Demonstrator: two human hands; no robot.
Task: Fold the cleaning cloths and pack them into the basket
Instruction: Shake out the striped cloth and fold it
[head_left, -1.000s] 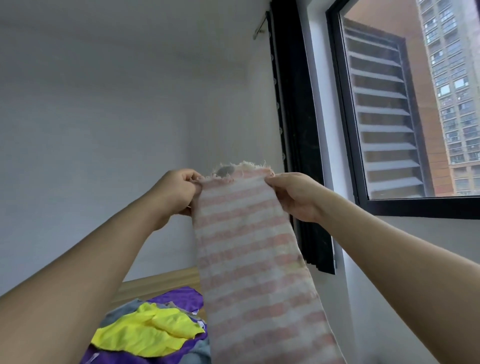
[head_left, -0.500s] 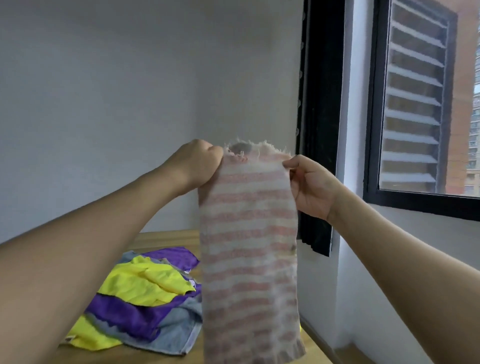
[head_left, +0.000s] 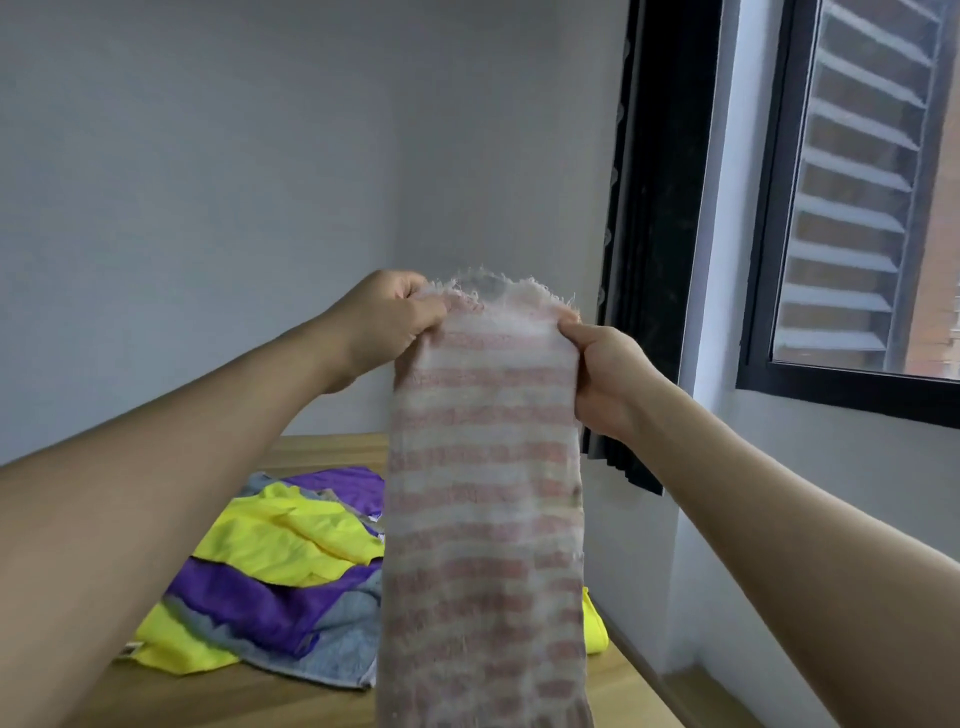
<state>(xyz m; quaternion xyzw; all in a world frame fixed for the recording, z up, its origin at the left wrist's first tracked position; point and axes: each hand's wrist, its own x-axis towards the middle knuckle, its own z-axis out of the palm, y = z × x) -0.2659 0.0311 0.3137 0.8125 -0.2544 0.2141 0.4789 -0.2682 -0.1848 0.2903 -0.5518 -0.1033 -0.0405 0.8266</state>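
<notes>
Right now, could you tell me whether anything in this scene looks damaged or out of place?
The striped cloth, pinched by the left hand and right hand, has a frayed, ragged top edge. The other cloths lie in a crumpled heap on the table.

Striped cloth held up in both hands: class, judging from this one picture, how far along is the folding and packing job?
Done: nothing visibly; no basket in view. In hand: the left hand and right hand pinch the striped cloth by its top edge, hanging unfolded. Left: the heap of cloths lies crumpled on the table.
</notes>
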